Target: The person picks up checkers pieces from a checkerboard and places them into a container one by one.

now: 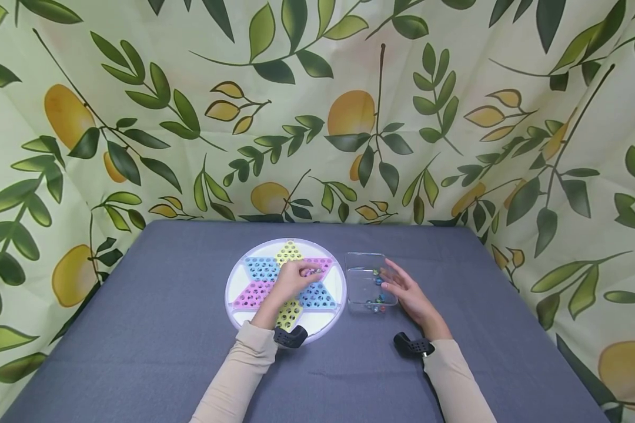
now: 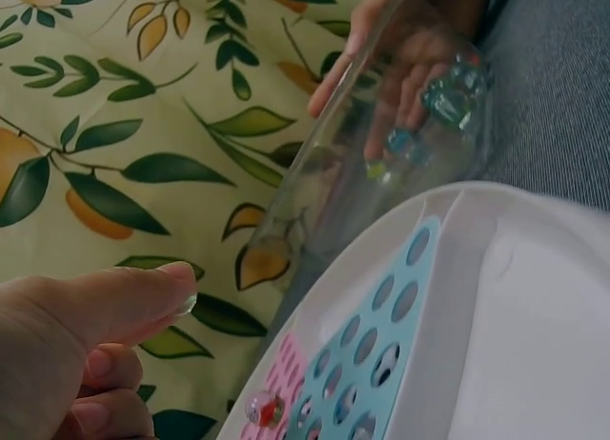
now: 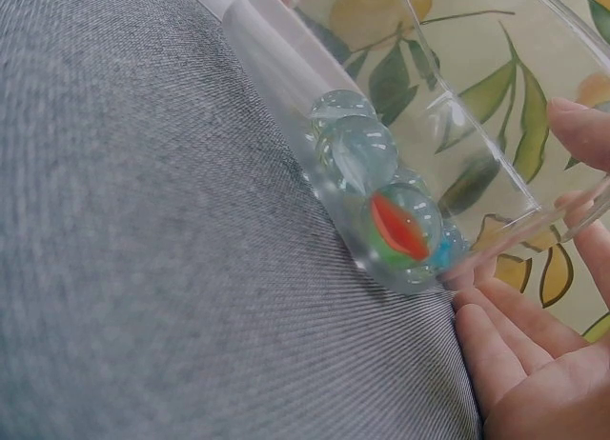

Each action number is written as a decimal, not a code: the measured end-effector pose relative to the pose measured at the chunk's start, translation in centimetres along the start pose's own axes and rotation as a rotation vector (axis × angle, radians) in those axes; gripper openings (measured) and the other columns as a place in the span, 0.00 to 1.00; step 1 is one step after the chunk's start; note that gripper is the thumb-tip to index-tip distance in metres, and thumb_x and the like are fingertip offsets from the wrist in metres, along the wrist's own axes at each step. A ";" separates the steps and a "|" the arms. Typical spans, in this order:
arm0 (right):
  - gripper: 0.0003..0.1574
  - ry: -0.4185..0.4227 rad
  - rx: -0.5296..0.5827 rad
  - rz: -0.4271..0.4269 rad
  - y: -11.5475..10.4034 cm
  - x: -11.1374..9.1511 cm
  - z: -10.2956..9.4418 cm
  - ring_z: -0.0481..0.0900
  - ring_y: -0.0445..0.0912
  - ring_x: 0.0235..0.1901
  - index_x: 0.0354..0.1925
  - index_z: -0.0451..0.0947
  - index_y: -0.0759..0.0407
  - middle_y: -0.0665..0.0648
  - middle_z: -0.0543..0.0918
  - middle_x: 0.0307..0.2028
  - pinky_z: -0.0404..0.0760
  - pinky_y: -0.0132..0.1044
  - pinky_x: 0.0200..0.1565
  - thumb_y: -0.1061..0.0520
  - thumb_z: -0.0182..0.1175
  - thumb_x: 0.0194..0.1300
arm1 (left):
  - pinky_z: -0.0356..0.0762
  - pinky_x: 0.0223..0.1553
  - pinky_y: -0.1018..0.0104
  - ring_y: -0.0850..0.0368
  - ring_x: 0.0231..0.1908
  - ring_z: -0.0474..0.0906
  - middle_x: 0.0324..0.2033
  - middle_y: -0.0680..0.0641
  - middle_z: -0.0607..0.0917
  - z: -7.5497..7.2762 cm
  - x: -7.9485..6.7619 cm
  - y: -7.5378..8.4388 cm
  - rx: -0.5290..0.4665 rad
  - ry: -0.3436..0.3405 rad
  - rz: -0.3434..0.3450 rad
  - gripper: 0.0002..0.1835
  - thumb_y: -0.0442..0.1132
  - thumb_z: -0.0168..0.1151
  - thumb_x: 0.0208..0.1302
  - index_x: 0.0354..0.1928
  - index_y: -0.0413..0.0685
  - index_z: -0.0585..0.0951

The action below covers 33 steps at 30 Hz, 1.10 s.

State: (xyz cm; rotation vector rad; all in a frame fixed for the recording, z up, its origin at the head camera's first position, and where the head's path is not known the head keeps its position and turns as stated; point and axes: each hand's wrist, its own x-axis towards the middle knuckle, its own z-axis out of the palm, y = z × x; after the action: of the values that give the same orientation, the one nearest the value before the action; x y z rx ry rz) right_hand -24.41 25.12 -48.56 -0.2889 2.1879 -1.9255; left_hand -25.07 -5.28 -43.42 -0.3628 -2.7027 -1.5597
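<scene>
A round white checkers board (image 1: pixel 233 289) with a pastel star of holes lies on the grey table. My left hand (image 1: pixel 303 275) hovers over the star's upper right pink point. Its thumb (image 2: pixel 143 302) is stretched out and the other fingers are loosely curled, with nothing seen between them. One marble (image 2: pixel 262 409) sits in a pink hole just below the thumb. A clear plastic box (image 1: pixel 361 258) with several glass marbles (image 3: pixel 400 226) stands right of the board. My right hand (image 1: pixel 397 282) lies with straight fingers (image 3: pixel 515 345) against the box's right wall.
The grey cloth-covered table (image 1: pixel 153 329) ends at a leaf-and-lemon patterned curtain (image 1: pixel 349 117) at the back and both sides. Black wrist mounts (image 1: pixel 291 336) sit on both beige sleeves.
</scene>
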 end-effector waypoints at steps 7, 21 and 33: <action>0.46 0.001 0.005 0.002 -0.1 0.0 0.0 0.46 0.63 0.75 0.76 0.40 0.56 0.70 0.49 0.75 0.42 0.62 0.73 0.60 0.53 0.70 | 0.58 0.22 0.79 0.66 0.19 0.59 0.15 0.57 0.65 0.8 0.2 0.8 -0.021 -0.010 0.051 0.14 0.37 0.68 0.57 0.45 0.40 0.85; 0.46 0.000 -0.002 -0.004 0.0 0.0 0.0 0.47 0.64 0.75 0.76 0.40 0.56 0.70 0.49 0.75 0.44 0.62 0.73 0.60 0.53 0.70 | 0.60 0.26 0.77 0.66 0.20 0.58 0.16 0.56 0.65 2.0 0.1 1.9 0.017 0.015 0.148 0.12 0.37 0.70 0.54 0.41 0.40 0.87; 0.46 0.006 0.005 0.003 0.0 0.1 0.0 0.48 0.63 0.75 0.76 0.40 0.55 0.70 0.50 0.74 0.46 0.60 0.73 0.60 0.53 0.70 | 0.53 0.22 0.77 0.66 0.19 0.54 0.14 0.57 0.59 3.5 -0.1 2.8 0.006 -0.038 0.190 0.12 0.35 0.68 0.56 0.42 0.36 0.86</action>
State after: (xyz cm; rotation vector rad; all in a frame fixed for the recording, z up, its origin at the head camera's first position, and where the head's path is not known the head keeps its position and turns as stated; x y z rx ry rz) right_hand -24.52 25.09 -48.57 -0.2795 2.1854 -1.9331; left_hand -24.05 -0.95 -42.77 -0.6339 -2.6087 -1.5077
